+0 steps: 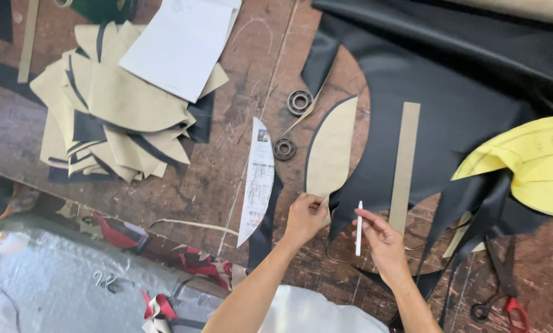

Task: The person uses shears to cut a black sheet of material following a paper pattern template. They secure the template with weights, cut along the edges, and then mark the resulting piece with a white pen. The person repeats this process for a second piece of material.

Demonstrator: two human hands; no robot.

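Head view: left hand [305, 217] pinches tan curved pattern [331, 148]; right hand [381, 237] grips white marker [359, 228].

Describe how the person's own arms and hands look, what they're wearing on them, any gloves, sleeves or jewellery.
Both arms are bare from the elbow down: no sleeves reach the forearms, and no gloves, watch, bracelets or rings show on the left hand or the right hand. The forearms are slim and come up from the bottom edge. Between them shows a light, whitish garment on the body.
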